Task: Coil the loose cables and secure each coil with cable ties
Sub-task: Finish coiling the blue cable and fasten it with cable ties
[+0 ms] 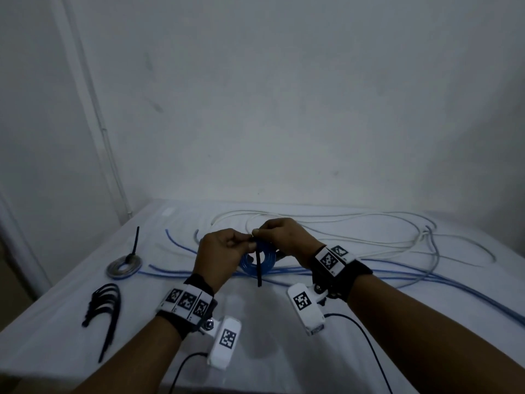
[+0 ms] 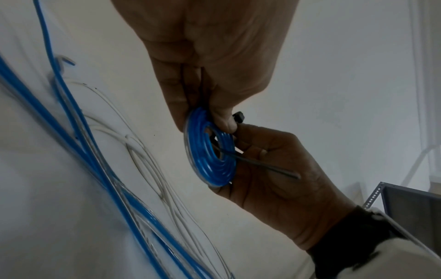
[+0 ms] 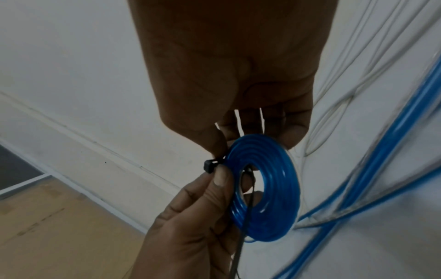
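A small flat coil of blue cable (image 1: 260,258) is held upright between both hands above the white table (image 1: 255,322). A black cable tie (image 1: 259,270) passes through the coil's hole, and its tail hangs down toward me. My left hand (image 1: 247,243) pinches the coil's rim, with the thumb (image 3: 222,178) just under the tie's head (image 3: 210,166). My right hand (image 1: 256,232) pinches the tie by its head against the coil's top edge (image 3: 260,139), fingers behind the coil. In the left wrist view the tail (image 2: 269,168) crosses the right palm.
A grey coil (image 1: 124,267) with a tie on it lies at the left. A bundle of black ties (image 1: 106,308) lies near the table's left edge. Loose blue cables (image 1: 397,277) and white cables (image 1: 369,231) sprawl behind and to the right of my hands. The wall stands close behind.
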